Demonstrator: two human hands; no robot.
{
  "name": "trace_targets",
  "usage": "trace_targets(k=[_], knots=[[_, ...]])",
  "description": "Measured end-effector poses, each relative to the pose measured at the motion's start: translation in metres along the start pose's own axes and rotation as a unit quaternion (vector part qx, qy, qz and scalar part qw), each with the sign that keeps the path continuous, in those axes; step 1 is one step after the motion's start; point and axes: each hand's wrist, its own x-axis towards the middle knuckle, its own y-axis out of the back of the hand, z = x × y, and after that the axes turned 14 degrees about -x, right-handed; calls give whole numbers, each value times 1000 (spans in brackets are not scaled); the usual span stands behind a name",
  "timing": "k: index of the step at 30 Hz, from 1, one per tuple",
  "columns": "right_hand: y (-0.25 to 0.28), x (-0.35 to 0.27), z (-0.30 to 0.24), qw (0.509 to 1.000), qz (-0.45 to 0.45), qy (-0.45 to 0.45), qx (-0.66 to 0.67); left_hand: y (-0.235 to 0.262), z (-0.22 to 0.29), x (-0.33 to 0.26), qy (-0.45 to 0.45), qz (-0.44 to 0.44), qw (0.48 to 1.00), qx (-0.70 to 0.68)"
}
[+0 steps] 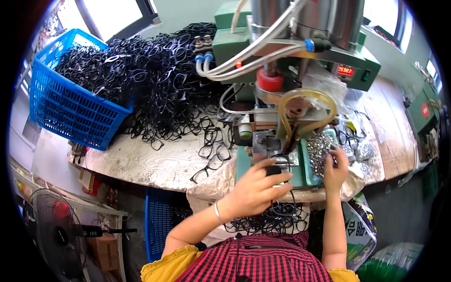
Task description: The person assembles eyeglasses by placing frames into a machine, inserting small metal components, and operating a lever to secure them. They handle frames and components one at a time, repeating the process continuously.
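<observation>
My left hand (256,191) is at the front of the green press, its fingers curled round a black eyeglass frame (291,165) by the metal fixture (267,143). Something black covers part of the fingers there. To the right, my right hand (335,173) reaches over a green tray (307,175) heaped with small shiny metal parts (319,149). Its thumb and fingertips come together at the heap's edge. Whatever lies between them is too small to make out. More black eyeglass frames (277,220) lie in a heap in front of my apron.
A large pile of black frames (164,66) spills from a tilted blue basket (75,110) at the back left. Loose frames (217,157) lie on the worktop. Hoses (263,40) hang from the press. A fan (56,235) stands lower left; another blue crate (157,225) is below the table.
</observation>
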Motion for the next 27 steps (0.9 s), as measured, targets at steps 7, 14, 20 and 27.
trace_targets(k=[7,14,20,27], knots=[[13,-13,19,888,104,-270,357,52,3,-89,289,313,891,158],[-37,14,-35,933,25,-192,302,72,-63,-119,335,3,893,302],[11,-1,-27,964,-34,-187,186,105,-98,-154,464,19,881,85],[64,-43,0,979,-6,-176,107,121,-105,-206,589,318,692,-270]])
